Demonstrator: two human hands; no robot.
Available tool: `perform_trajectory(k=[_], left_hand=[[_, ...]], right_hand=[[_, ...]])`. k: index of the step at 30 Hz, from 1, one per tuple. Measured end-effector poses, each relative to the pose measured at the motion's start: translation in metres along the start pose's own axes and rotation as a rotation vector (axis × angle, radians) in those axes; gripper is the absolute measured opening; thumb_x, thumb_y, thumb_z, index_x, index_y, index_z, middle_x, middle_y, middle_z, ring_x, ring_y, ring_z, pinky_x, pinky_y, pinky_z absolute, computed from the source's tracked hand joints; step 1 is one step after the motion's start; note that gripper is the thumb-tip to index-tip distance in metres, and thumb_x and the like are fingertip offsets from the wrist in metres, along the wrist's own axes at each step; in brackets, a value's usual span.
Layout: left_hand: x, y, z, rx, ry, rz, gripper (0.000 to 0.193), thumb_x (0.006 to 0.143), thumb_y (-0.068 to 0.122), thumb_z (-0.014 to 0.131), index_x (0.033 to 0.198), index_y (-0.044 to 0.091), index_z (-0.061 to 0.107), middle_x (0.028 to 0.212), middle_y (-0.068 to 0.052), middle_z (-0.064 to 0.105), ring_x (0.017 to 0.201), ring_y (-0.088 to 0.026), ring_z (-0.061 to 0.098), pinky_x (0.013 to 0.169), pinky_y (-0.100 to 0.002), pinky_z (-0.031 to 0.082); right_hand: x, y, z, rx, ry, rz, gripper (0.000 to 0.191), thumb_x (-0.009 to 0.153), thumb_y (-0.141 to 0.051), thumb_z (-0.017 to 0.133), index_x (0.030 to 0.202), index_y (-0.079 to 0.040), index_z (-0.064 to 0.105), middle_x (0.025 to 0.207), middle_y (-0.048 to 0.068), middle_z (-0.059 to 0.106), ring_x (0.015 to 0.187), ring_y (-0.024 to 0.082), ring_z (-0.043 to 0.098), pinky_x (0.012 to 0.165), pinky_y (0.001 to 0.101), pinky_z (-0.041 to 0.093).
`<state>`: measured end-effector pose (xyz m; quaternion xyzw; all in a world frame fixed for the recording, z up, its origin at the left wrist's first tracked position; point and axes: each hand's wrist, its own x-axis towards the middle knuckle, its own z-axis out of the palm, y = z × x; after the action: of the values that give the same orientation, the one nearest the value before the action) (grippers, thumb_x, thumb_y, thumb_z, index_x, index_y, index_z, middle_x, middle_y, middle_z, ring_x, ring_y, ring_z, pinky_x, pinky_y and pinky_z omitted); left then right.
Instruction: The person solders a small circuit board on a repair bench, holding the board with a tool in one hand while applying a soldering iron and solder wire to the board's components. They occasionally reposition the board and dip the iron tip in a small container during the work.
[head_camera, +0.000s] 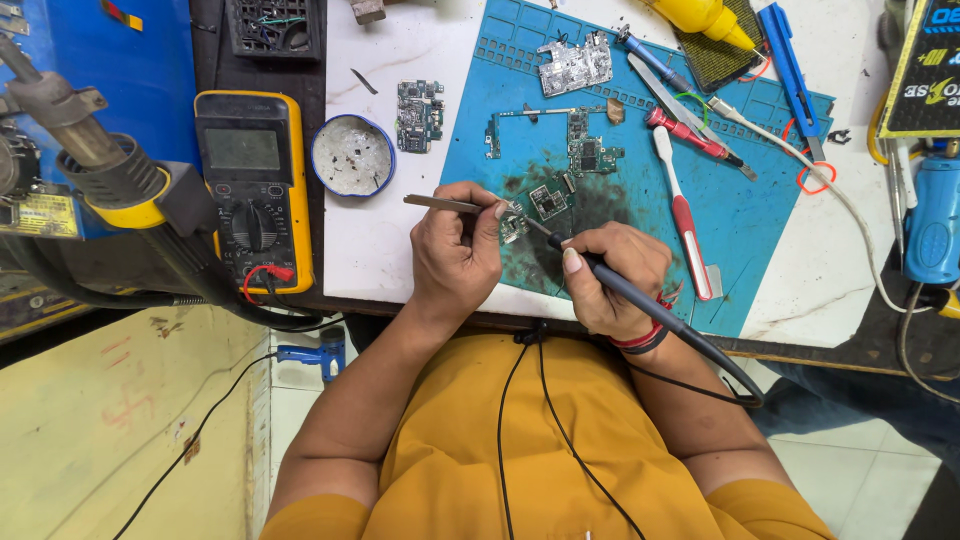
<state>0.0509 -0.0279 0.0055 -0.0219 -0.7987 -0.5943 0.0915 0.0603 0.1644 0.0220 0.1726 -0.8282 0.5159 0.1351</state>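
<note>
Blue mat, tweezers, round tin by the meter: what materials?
Blue mat: looks like matte silicone or rubber, with moulded compartments along the edge and dark scorch stains. Tweezers in the left hand: bare metal, dull grey sheen. Round tin: probably thin metal, blue rim, greyish residue inside.

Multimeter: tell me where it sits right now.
In the head view the multimeter lies at the left, off the blue mat, between the hot-air nozzle and the round tin, beyond the left hand.
</note>
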Motion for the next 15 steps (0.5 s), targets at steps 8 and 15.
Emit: perform_trajectory(k=[8,15], left_hand=[[0.0002,-0.0002,-0.0001,0.003,-0.003,-0.007,0.013,0.104,0.006,0.068,0.11,0.002,0.057,0.078,-0.002,0.066,0.063,-0.004,0.056,0.055,-0.021,0.045],[-0.0003,0.0,-0.0001,0.0,-0.006,-0.011,0.014,0.104,0.006,0.069,0.109,0.002,0.057,0.078,-0.002,0.066,0.062,-0.004,0.057,0.055,-0.021,0.045]], right_hand=[[0.0003,-0.0003,-0.0001,0.016,0.001,-0.003,0.007,0.092,-0.005,0.067,0.09,0.0,0.064,0.076,0.012,0.067,0.062,0.024,0.064,0.059,0.0328,0.047],[-0.0003,-0.0001,0.0006,0.015,0.002,-0.01,0.007,0.092,-0.005,0.068,0.091,0.0,0.064,0.075,0.012,0.067,0.062,0.024,0.064,0.059,0.0329,0.047]])
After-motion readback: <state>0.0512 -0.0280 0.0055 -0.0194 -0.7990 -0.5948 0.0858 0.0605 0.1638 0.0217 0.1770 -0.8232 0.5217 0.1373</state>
